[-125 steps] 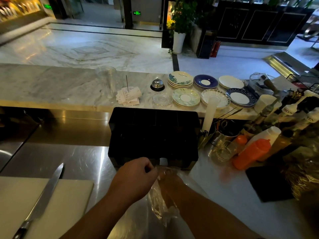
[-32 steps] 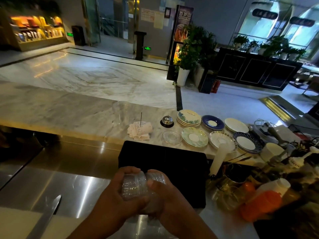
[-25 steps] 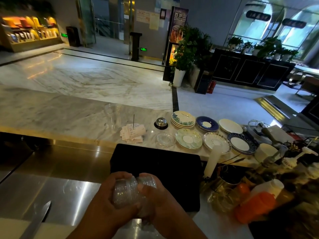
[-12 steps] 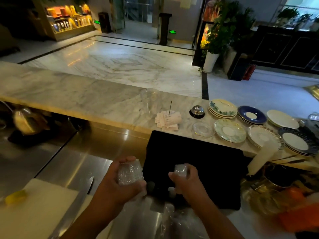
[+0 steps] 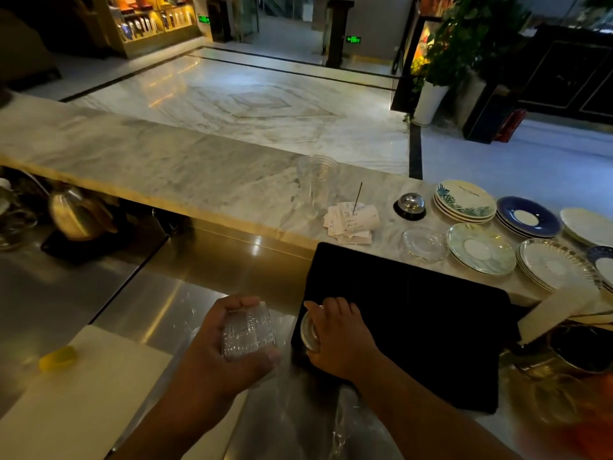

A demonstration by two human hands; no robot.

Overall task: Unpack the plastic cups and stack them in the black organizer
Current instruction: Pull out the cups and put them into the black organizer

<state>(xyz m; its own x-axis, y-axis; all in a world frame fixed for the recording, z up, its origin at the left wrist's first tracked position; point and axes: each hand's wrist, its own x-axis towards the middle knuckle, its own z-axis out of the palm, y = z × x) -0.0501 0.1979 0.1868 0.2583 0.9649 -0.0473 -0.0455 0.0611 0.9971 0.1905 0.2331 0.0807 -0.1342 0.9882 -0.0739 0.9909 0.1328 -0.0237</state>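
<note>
Behind a marble-topped bar, a person's two hands, pressed together around one clump of nested plastic cups a second ago, now work apart: the left hand keeps its fingers clamped around the larger stack of cups above the steel counter, while the right hand has carried a smaller batch to the near-left corner of the black organizer, fingers curled over the top of it. The split suggests loading has begun, with this batch being lowered into a front slot; whether it is seated cannot be told, since the organizer's interior is too dark to read. The emptied plastic wrapper lies crumpled on the counter between the forearms. The left hand's cups remain to be placed.
</note>
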